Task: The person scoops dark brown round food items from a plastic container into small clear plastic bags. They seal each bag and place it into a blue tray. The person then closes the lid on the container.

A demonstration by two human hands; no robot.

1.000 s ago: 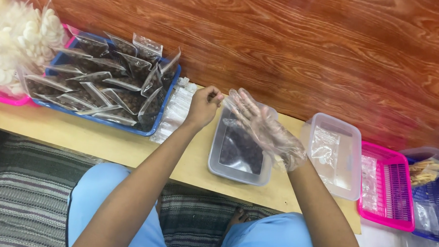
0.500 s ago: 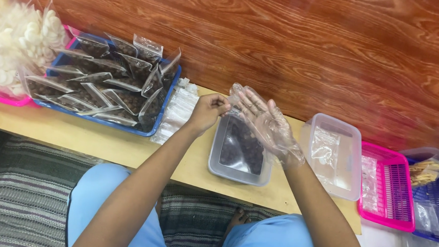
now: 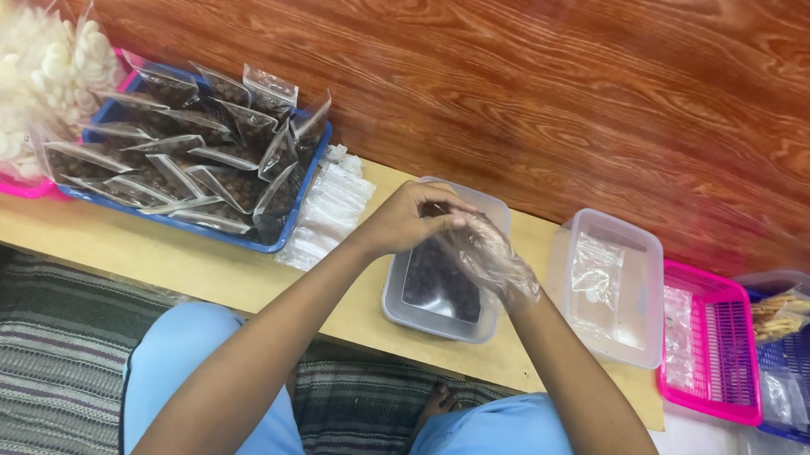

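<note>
Fingers (image 3: 429, 201) of the bare left hand (image 3: 403, 220) curl together and pinch the thin clear plastic glove (image 3: 488, 251) that covers the right hand (image 3: 477, 249); both hands meet just above the grey rectangular plastic tub of dark brown pieces (image 3: 434, 288). Whether the gloved fingers are apart or closed I cannot tell, since the crinkled film and the left hand hide them.

Largest in view is the red-brown wooden floor (image 3: 566, 89) beyond the far edge of the long pale wooden tabletop (image 3: 149, 253). On the tabletop at the left stands the blue rectangular plastic tray (image 3: 291, 227), packed with clear pouches of dark brown pieces (image 3: 181, 145) standing on edge. Left of it, touching, a pink tray (image 3: 11, 186) carries a heap of white round pieces in clear bags (image 3: 25, 65). Right of the grey tub, near but apart, sits a clear rectangular plastic box (image 3: 639, 283) with an empty clear bag inside. Next comes a pink slotted plastic basket (image 3: 723, 355), then a blue basket (image 3: 803, 381) at the frame's edge. Between the blue tray and the grey tub lies a small stack of flat empty clear pouches (image 3: 328, 210), touching the tray's corner.
</note>
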